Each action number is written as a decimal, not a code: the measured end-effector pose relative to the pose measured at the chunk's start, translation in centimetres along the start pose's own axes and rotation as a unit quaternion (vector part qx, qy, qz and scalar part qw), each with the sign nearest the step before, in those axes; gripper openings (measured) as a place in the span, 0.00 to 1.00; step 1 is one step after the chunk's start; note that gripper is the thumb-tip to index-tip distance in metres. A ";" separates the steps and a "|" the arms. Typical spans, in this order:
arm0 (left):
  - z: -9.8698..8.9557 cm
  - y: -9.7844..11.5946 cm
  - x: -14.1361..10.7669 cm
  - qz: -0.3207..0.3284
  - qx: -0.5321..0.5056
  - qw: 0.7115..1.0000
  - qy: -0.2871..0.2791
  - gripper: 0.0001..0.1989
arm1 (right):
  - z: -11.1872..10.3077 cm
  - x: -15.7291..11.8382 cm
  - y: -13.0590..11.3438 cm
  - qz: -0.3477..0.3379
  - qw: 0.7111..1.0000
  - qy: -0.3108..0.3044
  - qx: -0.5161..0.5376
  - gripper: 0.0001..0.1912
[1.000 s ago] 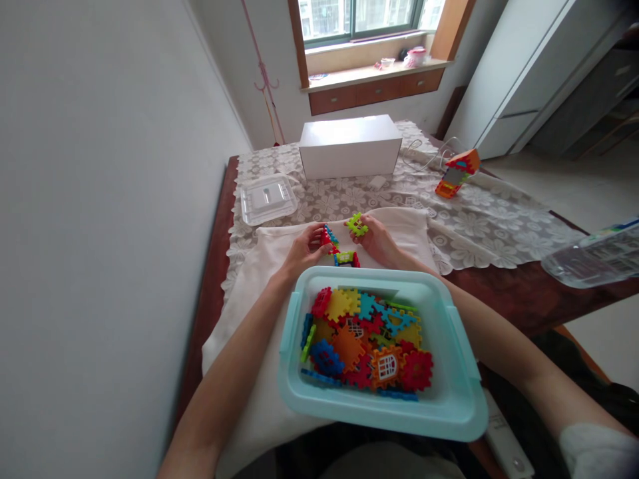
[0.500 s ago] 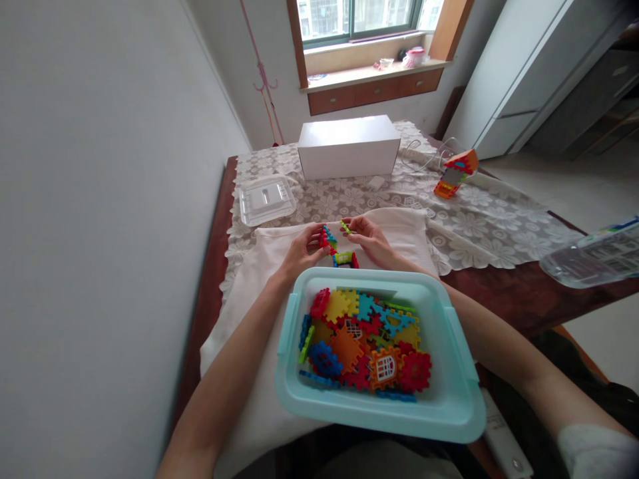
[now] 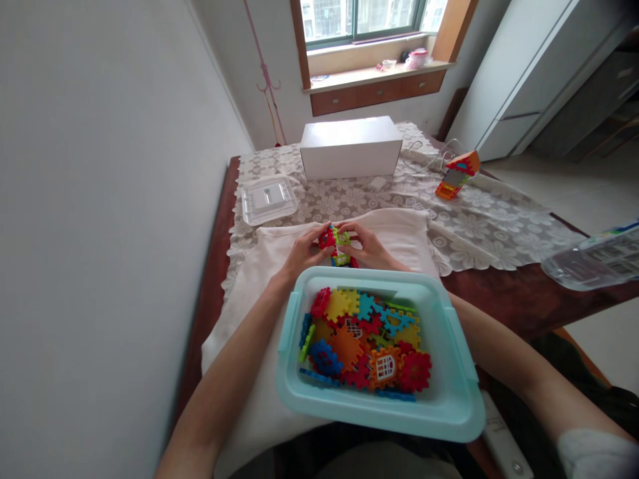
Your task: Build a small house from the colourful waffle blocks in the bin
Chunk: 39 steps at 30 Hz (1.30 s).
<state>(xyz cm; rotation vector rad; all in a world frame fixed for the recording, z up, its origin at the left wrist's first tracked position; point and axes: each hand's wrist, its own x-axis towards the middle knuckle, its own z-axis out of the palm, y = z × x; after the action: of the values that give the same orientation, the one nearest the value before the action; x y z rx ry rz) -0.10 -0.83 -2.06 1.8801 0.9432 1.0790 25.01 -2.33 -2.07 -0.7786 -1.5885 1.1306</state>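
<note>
My left hand (image 3: 303,253) grips a red interlocking building panel (image 3: 327,238) joined to other small coloured pieces. Between the fingers of my right hand (image 3: 368,247) is a lime-green panel (image 3: 344,237), held edge to edge against the red one. Whether the two edges have clicked together I cannot tell. Just below them, partly covered, a small block structure (image 3: 354,262) with red and blue sides rests on the white cloth (image 3: 272,253). Nearer to me stands a light-blue tub (image 3: 454,372) holding several loose toothed panels in red, yellow, orange and blue.
A white box (image 3: 349,159) stands at the back of the table, with a clear lid (image 3: 269,201) to its left. An assembled block house (image 3: 456,176) sits at the right on the lace tablecloth (image 3: 479,233). A clear container (image 3: 589,263) is at the far right.
My right hand has moved left and brought the lime-green panel against the red piece. In my left hand the red piece has turned, so its face shows more.
</note>
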 end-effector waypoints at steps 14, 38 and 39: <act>-0.2 -0.4 0.1 0.052 0.040 0.998 -0.015 0.36 | -0.2 -0.1 0.0 -0.003 1.000 -0.008 -0.024 0.26; 0.3 -0.6 -0.1 0.074 0.007 0.997 0.033 0.24 | -0.2 0.0 0.0 -0.112 0.991 -0.016 -0.069 0.17; 0.3 -0.6 -0.1 0.083 0.007 0.996 0.032 0.22 | -0.3 0.0 0.0 -0.127 0.989 -0.014 -0.075 0.15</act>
<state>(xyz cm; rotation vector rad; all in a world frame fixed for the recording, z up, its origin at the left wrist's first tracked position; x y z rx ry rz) -0.03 -0.72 -2.75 1.9732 0.8417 1.2400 25.27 -2.23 -2.01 -0.6376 -1.7557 0.8499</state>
